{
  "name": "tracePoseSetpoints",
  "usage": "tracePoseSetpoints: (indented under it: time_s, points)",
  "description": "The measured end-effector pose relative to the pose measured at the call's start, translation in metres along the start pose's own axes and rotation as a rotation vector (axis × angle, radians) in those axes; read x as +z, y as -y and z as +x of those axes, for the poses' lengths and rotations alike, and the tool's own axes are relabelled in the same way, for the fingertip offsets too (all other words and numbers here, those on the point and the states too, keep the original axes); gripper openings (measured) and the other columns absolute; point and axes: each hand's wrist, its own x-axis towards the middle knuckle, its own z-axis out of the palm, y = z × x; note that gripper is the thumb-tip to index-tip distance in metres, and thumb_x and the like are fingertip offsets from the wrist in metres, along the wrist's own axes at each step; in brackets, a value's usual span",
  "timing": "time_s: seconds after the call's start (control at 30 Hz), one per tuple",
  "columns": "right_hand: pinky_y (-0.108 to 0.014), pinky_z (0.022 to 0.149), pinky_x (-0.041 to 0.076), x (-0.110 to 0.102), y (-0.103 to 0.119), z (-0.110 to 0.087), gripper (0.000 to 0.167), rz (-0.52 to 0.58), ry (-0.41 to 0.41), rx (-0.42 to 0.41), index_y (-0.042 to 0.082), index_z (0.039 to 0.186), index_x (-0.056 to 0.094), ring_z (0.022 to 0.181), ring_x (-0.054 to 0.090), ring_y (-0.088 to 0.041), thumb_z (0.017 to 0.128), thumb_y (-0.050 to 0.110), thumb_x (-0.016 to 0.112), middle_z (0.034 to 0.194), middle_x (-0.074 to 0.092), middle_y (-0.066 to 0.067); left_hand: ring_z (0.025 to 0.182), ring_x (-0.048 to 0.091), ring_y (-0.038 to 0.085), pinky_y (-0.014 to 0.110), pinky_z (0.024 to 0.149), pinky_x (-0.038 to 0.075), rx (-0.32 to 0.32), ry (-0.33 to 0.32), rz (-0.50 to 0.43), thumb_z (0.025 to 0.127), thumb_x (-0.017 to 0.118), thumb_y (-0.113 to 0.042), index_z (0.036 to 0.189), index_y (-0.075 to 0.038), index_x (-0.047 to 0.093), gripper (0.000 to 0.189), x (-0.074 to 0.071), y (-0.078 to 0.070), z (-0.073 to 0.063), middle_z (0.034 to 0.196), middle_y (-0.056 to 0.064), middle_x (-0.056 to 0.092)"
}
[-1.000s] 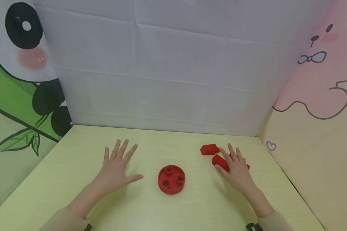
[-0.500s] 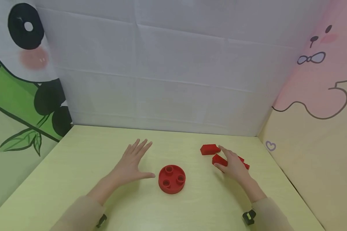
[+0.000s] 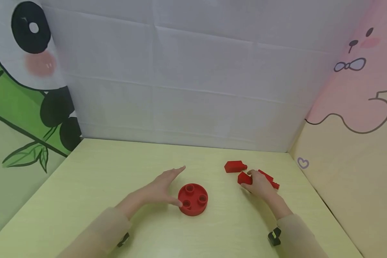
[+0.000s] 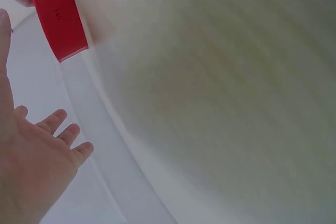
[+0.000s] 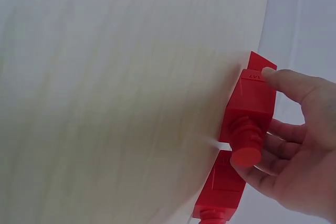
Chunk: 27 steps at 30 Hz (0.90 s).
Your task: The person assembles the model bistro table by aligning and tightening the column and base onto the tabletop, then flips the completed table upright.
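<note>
A round red base (image 3: pixel 194 195) with three hollow sockets stands on the table between the hands. My left hand (image 3: pixel 158 188) reaches to its left side with fingers spread, the thumb tip overlapping its rim in the head view. In the left wrist view the base's side wall (image 4: pixel 59 17) shows just beyond the left hand. My right hand (image 3: pixel 261 185) pinches a red block (image 3: pixel 244 178) with a round stepped knob (image 5: pixel 245 142), thumb on one side and curled fingers on the other. A similar red block (image 3: pixel 266 175) lies beside that hand, partly hidden by it.
Another red knobbed block (image 3: pixel 234 166) lies farther back, left of the right hand. A pale yellow table (image 3: pixel 142 157) carries everything. Behind it rises a white cloth wall (image 3: pixel 193 79), with cartoon-printed panels at the left and right sides.
My left hand has moved right and come up to the round base, its fingers turning inward. The right hand's fingers have curled in from spread to a pinch around the red block.
</note>
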Motion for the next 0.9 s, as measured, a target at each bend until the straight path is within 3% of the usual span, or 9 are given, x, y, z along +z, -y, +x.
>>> tracePoseSetpoints:
  time_s: [0.23, 0.5, 0.73, 0.9]
  points:
    - [-0.040, 0.079, 0.052, -0.001, -0.006, 0.006, 0.042, -0.038, 0.002, 0.007, 0.000, 0.115, 0.056, 0.086, 0.056, -0.023, 0.082, 0.022, 0.073, 0.097, 0.062, -0.010, 0.136, 0.031, 0.024, 0.050, 0.105, 0.034, 0.019, 0.092, -0.052, 0.066, 0.080, -0.053, 0.150, -0.025, 0.020, 0.107, 0.010, 0.000, 0.009, 0.149, 0.000, 0.033]
    - [-0.037, 0.075, 0.052, -0.005, -0.004, 0.004, 0.040, -0.016, -0.032, -0.015, 0.001, 0.111, 0.057, 0.084, 0.055, -0.022, 0.081, 0.022, 0.073, 0.093, 0.060, -0.008, 0.128, 0.038, 0.023, 0.045, 0.096, 0.044, 0.036, 0.150, -0.041, 0.068, 0.081, -0.048, 0.146, -0.012, 0.030, 0.099, 0.015, -0.005, 0.018, 0.139, 0.008, 0.043]
    - [-0.031, 0.066, 0.053, -0.015, 0.003, -0.005, 0.039, 0.128, -0.103, -0.047, 0.001, 0.111, 0.054, 0.082, 0.056, -0.022, 0.082, 0.022, 0.070, 0.097, 0.061, -0.011, 0.121, 0.042, 0.017, 0.036, 0.093, 0.047, 0.047, 0.172, 0.039, 0.066, 0.081, -0.050, 0.139, -0.006, 0.040, 0.095, 0.020, -0.006, 0.023, 0.131, 0.001, 0.046]
    - [-0.028, 0.058, 0.053, -0.025, 0.010, -0.013, 0.038, 0.266, -0.144, -0.086, 0.003, 0.113, 0.052, 0.081, 0.057, -0.023, 0.084, 0.021, 0.068, 0.098, 0.061, -0.012, 0.118, 0.043, 0.016, 0.035, 0.091, 0.048, 0.059, 0.169, 0.032, 0.067, 0.082, -0.047, 0.134, -0.006, 0.044, 0.087, 0.020, -0.008, 0.023, 0.128, -0.001, 0.047]
